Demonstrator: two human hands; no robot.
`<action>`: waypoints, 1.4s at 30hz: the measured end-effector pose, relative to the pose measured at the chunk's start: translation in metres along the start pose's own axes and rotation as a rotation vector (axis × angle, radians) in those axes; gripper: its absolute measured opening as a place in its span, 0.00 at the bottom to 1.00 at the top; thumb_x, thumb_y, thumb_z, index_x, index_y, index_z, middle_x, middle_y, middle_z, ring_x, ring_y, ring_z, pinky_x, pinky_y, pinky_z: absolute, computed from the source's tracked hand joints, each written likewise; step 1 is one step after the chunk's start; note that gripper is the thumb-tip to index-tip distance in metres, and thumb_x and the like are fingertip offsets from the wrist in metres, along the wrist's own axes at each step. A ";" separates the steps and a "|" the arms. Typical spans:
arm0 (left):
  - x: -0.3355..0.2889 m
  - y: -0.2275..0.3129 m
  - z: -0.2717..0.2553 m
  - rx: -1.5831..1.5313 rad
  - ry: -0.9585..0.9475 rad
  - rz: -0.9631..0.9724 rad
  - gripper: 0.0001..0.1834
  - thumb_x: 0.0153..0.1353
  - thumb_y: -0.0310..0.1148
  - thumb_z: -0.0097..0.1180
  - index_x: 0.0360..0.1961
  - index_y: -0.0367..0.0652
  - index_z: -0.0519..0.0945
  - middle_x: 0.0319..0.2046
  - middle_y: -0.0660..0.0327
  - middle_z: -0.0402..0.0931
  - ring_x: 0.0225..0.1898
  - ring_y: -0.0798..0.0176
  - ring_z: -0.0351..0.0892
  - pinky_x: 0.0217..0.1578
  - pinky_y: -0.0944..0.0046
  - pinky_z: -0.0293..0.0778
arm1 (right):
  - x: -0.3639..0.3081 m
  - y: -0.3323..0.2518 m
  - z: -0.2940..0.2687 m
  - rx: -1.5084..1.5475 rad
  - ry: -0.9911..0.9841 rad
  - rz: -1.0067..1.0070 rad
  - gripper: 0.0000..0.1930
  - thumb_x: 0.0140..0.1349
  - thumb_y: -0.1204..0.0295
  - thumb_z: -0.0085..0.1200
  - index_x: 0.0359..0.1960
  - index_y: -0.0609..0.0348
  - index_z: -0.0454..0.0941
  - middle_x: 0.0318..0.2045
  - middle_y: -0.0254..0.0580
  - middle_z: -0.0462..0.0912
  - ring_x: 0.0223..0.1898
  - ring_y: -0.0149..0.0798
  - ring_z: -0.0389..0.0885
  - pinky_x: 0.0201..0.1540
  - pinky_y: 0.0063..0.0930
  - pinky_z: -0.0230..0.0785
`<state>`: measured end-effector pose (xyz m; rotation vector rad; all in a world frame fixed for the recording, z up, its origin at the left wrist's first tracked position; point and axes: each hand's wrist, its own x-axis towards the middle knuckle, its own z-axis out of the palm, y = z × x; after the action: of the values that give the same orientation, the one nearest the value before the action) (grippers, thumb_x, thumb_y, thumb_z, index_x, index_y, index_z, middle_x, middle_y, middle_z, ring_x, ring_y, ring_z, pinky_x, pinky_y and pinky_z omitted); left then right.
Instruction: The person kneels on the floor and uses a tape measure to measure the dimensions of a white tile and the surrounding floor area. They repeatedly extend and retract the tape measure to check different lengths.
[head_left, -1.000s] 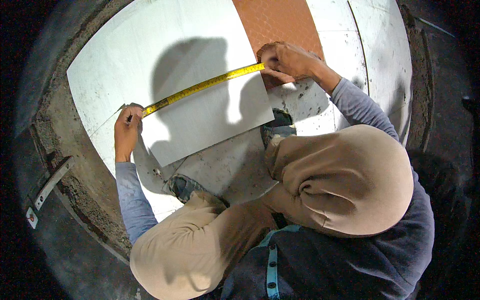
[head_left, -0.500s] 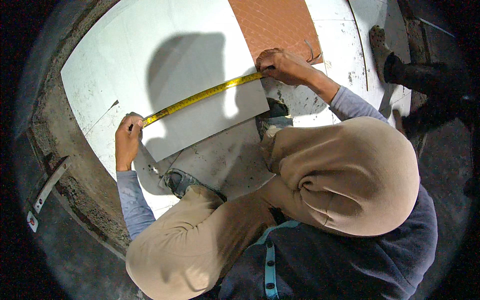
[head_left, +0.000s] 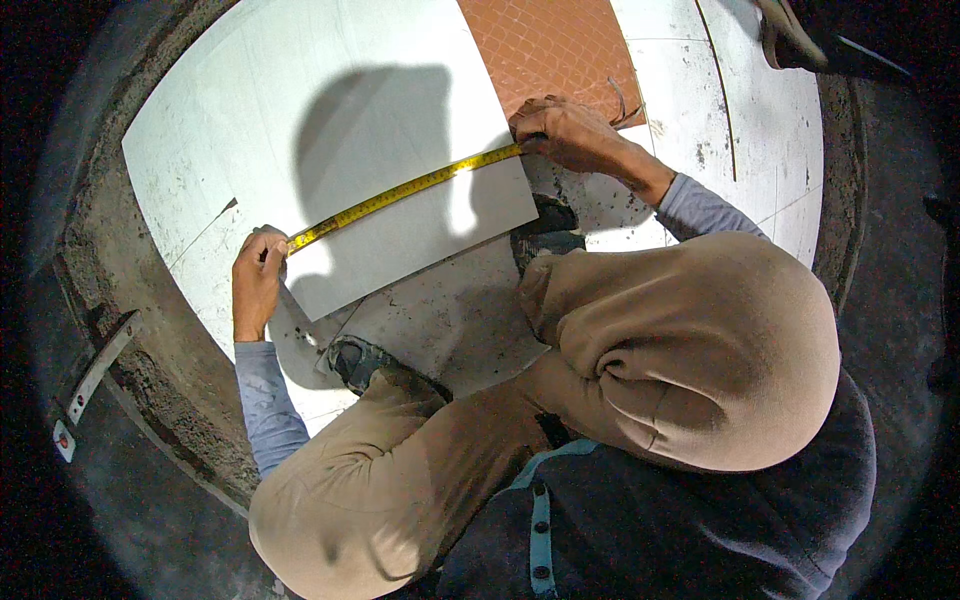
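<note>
A yellow tape measure point(head_left: 405, 190) is stretched across a pale grey-white tile point(head_left: 430, 240) on the floor in front of my feet. At its left end my left hand point(head_left: 262, 265) pinches the tape beside the tile's left edge. My right hand point(head_left: 560, 132) is closed at the other end, by the tile's right edge; the fingers partly hide what they grip there. Beneath that hand the lower end of a brown patterned sheet point(head_left: 555, 60) lies along the tile's right side. The shadow of a head falls over the tile's middle.
My shoes point(head_left: 365, 362) stand on the dusty white floor close to the tile's near edge. At far left, a curved strip with a red-marked end point(head_left: 65, 440) lies beyond a rough dirt border point(head_left: 150, 340). Another person's shoe point(head_left: 785, 40) shows at the upper right.
The other person's foot and leg on the right have moved farther away, toward the upper right. My hands and the tape have stayed almost in place.
</note>
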<state>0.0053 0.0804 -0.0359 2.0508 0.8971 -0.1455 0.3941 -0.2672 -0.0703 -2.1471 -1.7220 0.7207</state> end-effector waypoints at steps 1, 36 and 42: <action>0.000 0.000 0.000 -0.018 -0.002 0.021 0.09 0.72 0.29 0.56 0.37 0.33 0.81 0.32 0.59 0.75 0.32 0.65 0.72 0.38 0.62 0.71 | 0.000 0.000 0.001 -0.030 0.006 0.013 0.04 0.64 0.72 0.60 0.40 0.52 0.83 0.47 0.43 0.86 0.54 0.52 0.84 0.58 0.46 0.76; 0.001 -0.009 -0.011 0.082 -0.051 0.043 0.09 0.72 0.29 0.54 0.38 0.34 0.81 0.32 0.58 0.74 0.34 0.63 0.73 0.40 0.61 0.71 | 0.001 -0.007 -0.004 0.089 0.028 0.001 0.06 0.64 0.71 0.61 0.38 0.59 0.82 0.42 0.50 0.86 0.52 0.57 0.84 0.58 0.50 0.74; -0.001 -0.009 -0.009 0.081 -0.014 0.061 0.09 0.72 0.29 0.54 0.38 0.33 0.81 0.33 0.57 0.75 0.35 0.63 0.74 0.41 0.61 0.72 | 0.001 -0.012 -0.002 0.051 0.043 0.044 0.07 0.64 0.70 0.61 0.39 0.59 0.83 0.43 0.49 0.86 0.53 0.56 0.84 0.58 0.49 0.75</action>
<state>-0.0029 0.0896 -0.0363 2.1474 0.8309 -0.1645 0.3861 -0.2633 -0.0627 -2.1569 -1.6219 0.7164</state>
